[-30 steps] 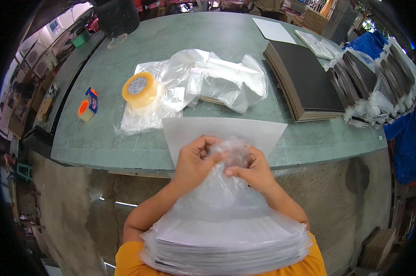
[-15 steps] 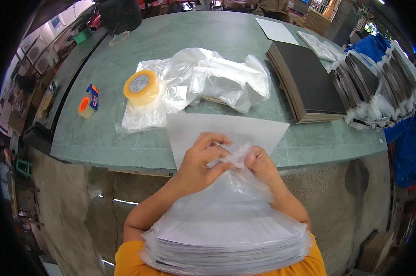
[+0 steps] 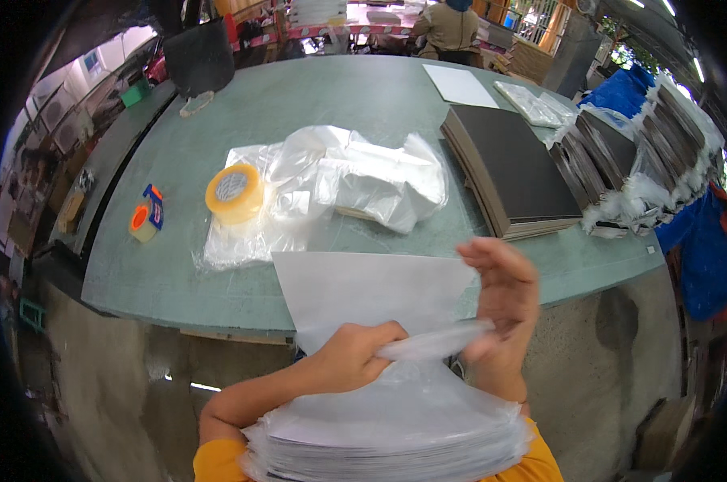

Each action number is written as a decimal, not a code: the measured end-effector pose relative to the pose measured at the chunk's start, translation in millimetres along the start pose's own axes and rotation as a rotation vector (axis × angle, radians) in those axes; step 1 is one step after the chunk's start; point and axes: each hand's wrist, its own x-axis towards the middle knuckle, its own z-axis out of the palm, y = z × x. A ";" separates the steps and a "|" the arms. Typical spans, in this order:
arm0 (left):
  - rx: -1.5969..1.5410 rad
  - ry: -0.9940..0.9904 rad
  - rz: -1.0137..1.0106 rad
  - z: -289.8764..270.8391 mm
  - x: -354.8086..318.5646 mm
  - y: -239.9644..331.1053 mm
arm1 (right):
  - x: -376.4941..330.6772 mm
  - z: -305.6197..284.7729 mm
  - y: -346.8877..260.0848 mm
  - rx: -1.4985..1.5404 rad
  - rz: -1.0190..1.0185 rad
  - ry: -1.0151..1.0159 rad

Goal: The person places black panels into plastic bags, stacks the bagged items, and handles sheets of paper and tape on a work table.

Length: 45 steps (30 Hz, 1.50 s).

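Observation:
Against my body is a clear plastic bag (image 3: 428,390) with a thick stack of white sheets (image 3: 379,456) inside. My left hand (image 3: 355,353) is closed round its gathered neck. The loose, twisted end of the plastic (image 3: 452,339) sticks out to the right from that fist. Beside this end my right hand (image 3: 504,309) is raised, its fingers stretched and apart, slightly smeared by motion. Its thumb is close to the plastic; whether they touch I cannot tell. Beyond both hands a plain white sheet (image 3: 371,289) reaches over the table's near edge.
On the green table (image 3: 323,88) lie a tape roll (image 3: 233,193), crumpled clear bags (image 3: 379,173) and a small orange-and-blue tape dispenser (image 3: 148,215). To the right stand a stack of dark boards (image 3: 512,169) and plastic-wrapped bundles (image 3: 645,153). A person (image 3: 450,32) is at the far side.
My right hand has let go of the plastic neck and opened upward to the right. My left hand has closed round the neck, which now points right. The view has tilted up.

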 end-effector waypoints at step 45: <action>1.261 -0.403 -0.168 -56.0 -45.3 34.6 | -29.3 -45.3 0.8 -1.487 0.176 -1.135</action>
